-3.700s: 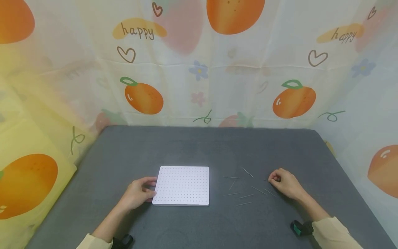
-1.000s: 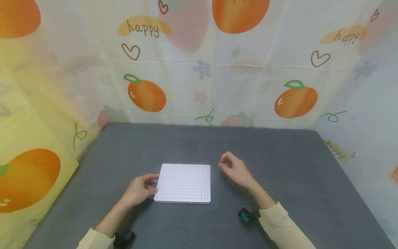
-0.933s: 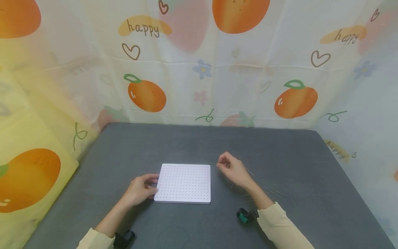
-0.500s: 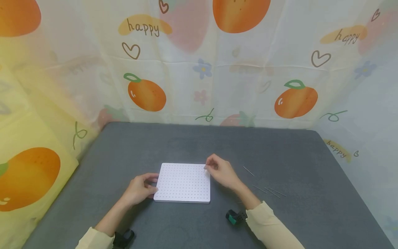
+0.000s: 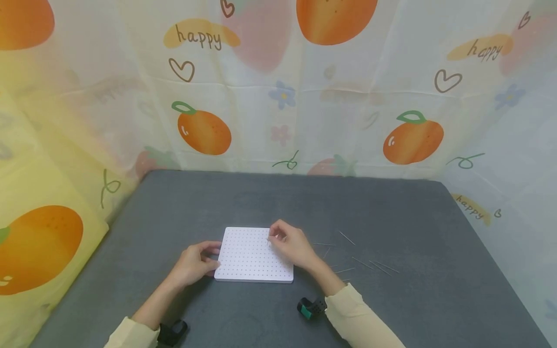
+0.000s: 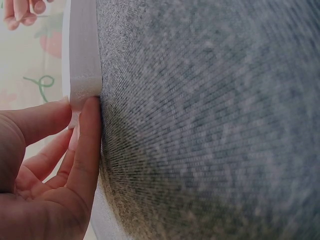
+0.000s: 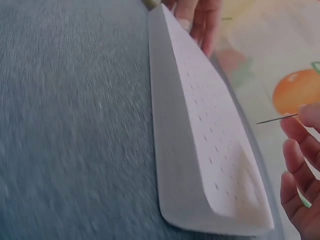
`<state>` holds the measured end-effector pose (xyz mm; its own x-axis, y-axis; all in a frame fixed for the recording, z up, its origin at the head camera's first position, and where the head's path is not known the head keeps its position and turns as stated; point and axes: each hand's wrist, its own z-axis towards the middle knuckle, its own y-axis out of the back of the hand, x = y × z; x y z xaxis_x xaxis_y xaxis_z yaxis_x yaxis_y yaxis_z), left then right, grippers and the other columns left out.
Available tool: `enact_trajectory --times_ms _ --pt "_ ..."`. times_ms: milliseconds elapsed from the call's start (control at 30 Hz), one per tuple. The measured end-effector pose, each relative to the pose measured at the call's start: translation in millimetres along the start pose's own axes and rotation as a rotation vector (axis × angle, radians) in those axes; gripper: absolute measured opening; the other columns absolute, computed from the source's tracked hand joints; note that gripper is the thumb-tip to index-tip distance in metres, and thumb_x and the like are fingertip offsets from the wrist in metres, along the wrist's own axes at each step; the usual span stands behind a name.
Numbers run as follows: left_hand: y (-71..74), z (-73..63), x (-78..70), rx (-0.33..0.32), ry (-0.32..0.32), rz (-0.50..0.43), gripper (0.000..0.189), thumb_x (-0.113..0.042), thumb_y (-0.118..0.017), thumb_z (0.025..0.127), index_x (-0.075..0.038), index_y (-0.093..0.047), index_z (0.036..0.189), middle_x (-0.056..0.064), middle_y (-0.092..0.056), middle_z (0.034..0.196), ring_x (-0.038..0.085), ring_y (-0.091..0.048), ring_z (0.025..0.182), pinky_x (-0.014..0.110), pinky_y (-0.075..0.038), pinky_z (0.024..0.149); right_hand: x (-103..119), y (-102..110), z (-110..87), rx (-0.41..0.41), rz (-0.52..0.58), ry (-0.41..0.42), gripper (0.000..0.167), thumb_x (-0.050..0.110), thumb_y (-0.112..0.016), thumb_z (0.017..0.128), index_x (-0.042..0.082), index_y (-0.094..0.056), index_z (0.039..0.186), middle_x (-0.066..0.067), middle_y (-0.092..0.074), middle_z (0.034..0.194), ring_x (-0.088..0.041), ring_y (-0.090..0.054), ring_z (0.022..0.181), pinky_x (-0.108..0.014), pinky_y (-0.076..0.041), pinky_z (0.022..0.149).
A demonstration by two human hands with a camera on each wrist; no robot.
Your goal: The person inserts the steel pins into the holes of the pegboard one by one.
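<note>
A white board with rows of small holes (image 5: 243, 261) lies flat on the grey table. At its left edge, my left hand (image 5: 189, 265) holds it, the thumb at the top rim and the fingers against the side, as the left wrist view shows close up (image 6: 50, 170). My right hand (image 5: 293, 246) is over the board's upper right part. Between thumb and forefinger it pinches a thin metal needle (image 7: 276, 119), whose pointed end sticks out over the holes. In the right wrist view a gap shows between the needle tip and the board.
Several loose needles (image 5: 346, 238) lie scattered on the grey tabletop (image 5: 370, 208) right of the board, some partly behind the right forearm. A printed cloth (image 5: 330, 96) with oranges hangs behind the table. Each wrist wears a black device (image 5: 311, 308).
My right hand went from the scattered needles at the right, up and leftward, and now is over the board with a needle. The left hand has kept its place at the board's edge.
</note>
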<state>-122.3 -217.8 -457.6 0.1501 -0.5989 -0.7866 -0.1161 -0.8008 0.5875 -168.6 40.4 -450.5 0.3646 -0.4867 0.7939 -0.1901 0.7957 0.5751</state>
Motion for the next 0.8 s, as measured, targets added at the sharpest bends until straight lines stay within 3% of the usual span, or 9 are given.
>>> enact_trajectory --times_ms 400,800 --pt "0.0 1.1 0.3 0.006 0.002 -0.011 0.048 0.004 -0.065 0.076 -0.001 -0.054 0.123 0.016 -0.061 0.109 0.015 -0.061 0.073 0.030 -0.054 0.059 3.3 -24.4 0.1 -0.021 -0.037 0.062 0.007 0.013 -0.062 0.082 0.017 -0.057 0.085 0.006 -0.061 0.079 -0.006 -0.052 0.070 -0.019 -0.043 0.063" --pt "1.5 1.5 1.4 0.016 -0.001 -0.030 0.049 0.004 -0.066 0.076 0.000 -0.054 0.123 0.017 -0.061 0.109 0.016 -0.061 0.073 0.030 -0.054 0.059 8.0 -34.5 -2.3 0.017 -0.107 0.129 0.007 0.013 -0.060 0.082 0.018 -0.058 0.084 0.007 -0.063 0.079 -0.004 -0.054 0.071 -0.018 -0.044 0.065"
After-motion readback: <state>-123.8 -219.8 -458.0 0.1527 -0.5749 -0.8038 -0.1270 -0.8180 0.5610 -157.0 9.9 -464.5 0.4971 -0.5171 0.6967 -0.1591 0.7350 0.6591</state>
